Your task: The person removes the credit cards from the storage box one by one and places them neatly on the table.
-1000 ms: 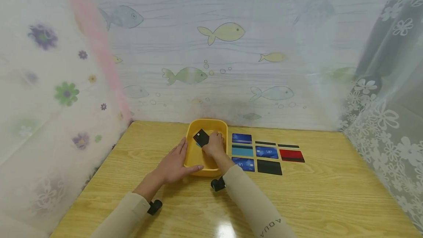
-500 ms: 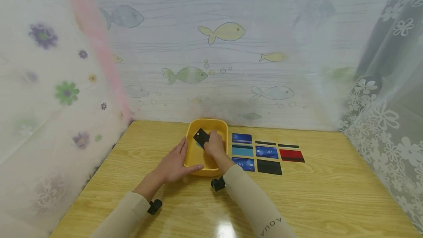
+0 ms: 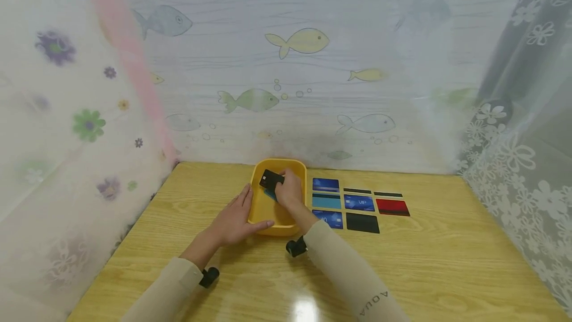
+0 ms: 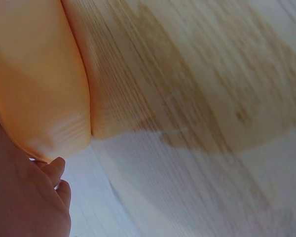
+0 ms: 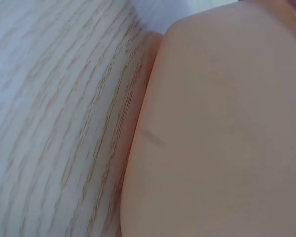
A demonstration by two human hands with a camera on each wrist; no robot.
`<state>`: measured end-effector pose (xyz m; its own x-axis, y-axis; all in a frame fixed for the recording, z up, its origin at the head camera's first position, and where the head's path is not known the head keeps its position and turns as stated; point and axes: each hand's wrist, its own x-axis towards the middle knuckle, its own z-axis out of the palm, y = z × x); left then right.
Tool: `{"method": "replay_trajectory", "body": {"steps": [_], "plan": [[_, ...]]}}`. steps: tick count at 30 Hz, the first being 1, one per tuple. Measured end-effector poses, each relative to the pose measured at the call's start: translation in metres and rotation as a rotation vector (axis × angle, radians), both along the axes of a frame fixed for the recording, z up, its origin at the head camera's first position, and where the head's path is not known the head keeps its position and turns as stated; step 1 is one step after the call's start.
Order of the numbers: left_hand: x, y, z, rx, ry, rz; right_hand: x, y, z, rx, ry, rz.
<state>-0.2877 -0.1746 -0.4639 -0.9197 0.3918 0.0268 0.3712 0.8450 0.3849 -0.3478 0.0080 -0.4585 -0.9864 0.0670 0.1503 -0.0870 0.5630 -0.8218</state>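
In the head view a yellow plastic bin (image 3: 281, 231) stands near the back of the wooden table. My right hand (image 3: 289, 192) reaches into it and pinches a black card (image 3: 270, 179) with a small pale chip. Beneath that card shows the edge of a blue card (image 3: 270, 195). My left hand (image 3: 230, 221) rests on the bin's left side, fingers straight and thumb stretched along the front rim. The left wrist view has the bin's outer wall (image 4: 39, 89) with the left hand (image 4: 27, 192) against it. Only the bin's wall (image 5: 212, 123) fills much of the right wrist view; the right fingers are hidden there.
Right of the bin, cards lie in rows: a blue card (image 3: 325, 184), a light blue card (image 3: 326, 201), a blue VIP card (image 3: 359, 203), a red card (image 3: 392, 207), a black card (image 3: 362, 223) and several others. A fish-print curtain (image 3: 290, 73) hangs behind the table.
The black card in my right hand has shifted slightly up and turned a little flatter across the bin. My left hand stays at the bin's side.
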Motion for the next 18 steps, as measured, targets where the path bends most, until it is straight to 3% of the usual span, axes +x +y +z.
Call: {"method": "replay_trajectory", "body": {"steps": [8, 18], "plan": [[-0.002, 0.000, -0.004, -0.007, -0.006, 0.005, 0.008, 0.007, 0.011, -0.006, 0.039, 0.026], [0.000, 0.002, 0.002, 0.006, -0.016, 0.010, 0.019, 0.022, 0.027, -0.067, 0.030, 0.083]]}}
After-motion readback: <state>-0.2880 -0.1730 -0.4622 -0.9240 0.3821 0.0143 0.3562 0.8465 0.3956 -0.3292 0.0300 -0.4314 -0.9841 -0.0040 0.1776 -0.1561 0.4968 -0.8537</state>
